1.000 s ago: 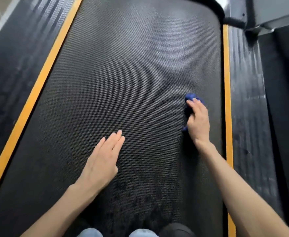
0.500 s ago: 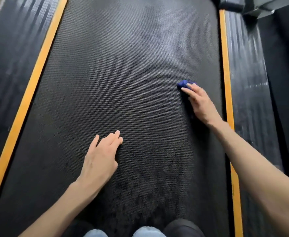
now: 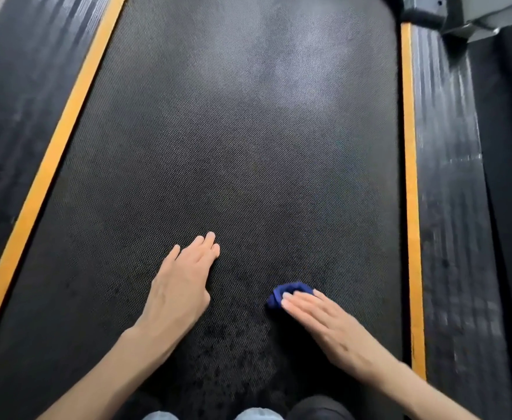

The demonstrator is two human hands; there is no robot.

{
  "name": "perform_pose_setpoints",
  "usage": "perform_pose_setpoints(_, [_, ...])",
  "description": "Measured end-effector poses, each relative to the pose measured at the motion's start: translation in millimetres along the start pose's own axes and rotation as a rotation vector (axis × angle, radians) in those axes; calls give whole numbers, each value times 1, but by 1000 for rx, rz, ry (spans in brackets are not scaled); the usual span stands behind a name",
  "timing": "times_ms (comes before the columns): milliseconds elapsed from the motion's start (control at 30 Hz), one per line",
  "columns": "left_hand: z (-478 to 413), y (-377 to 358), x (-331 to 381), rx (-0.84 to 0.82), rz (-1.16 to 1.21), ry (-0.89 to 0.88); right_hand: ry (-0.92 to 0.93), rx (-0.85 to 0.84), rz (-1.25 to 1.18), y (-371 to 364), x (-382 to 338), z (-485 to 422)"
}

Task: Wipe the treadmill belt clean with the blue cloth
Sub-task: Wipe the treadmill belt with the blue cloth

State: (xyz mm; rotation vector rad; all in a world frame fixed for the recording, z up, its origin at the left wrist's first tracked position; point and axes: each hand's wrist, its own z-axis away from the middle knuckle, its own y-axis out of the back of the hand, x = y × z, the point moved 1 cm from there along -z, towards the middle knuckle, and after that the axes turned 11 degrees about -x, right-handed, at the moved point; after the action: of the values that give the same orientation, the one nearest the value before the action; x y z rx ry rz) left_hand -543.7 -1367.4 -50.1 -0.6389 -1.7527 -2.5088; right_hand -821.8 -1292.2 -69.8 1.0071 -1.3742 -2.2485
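- The right hand, fingers flat and together, presses down on a small bunched dark-blue cloth that pokes out beyond its fingertips.
- The cloth lies on the black textured treadmill belt, right of centre and near the person.
- The left hand rests open and empty just beside it.
- The belt's long axis runs away from the person, so the unwiped length lies ahead.
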Motion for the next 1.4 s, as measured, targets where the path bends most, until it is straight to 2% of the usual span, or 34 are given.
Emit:
perform_pose_setpoints(67, [0, 0, 1, -14, 5, 5, 48, -7, 96, 10, 23, -7])
perform_pose_setpoints(100, [0, 0, 2, -19, 2, 8, 5, 41, 85, 20, 39, -17])
perform_pose_setpoints(233, [-1, -1, 3, -55, -36, 5, -452, 312, -81, 69, 135, -64])
perform_pose_setpoints(300, [-2, -1, 3, -73, -70, 1, -619, 415, -161, 96, 172, -87])
perform_pose_setpoints(433, [-3, 1, 2, -82, -94, -4, -859, 686, -326, 107, 174, -115])
perform_pose_setpoints(500, [-2, 1, 0, -91, -82, -4, -825, 743, -278, 87, 138, -107])
perform_pose_setpoints(600, [-2, 0, -2, -92, -41, 2, -802, 712, -247, 37, 67, -66])
perform_pose_setpoints(700, [-3, 1, 0, -87, -11, 14, -876, 680, -280, -2, 4, -19])
perform_pose_setpoints(767, [-3, 3, 1, -92, -12, 10, -928, 689, -311, -12, -11, -7])
perform_pose_setpoints(933, [-3, 2, -4, -109, 25, 0, -960, 720, -169, 6, 29, -31])
perform_pose_setpoints(1067, [-4, 2, -6, -99, 46, -2, -887, 706, -93, 58, 128, -65])
perform_pose_setpoints(1200, [-4, 2, -4, -116, 71, 32, -887, 669, -160, 108, 192, -91])
perform_pose_setpoints(1300, [-3, 3, -4, -94, 70, 54, -794, 676, -215, 96, 174, -83])
perform_pose_setpoints(1400, [-2, 0, -6, -96, 81, 51, -694, 651, -255, 53, 113, -47])
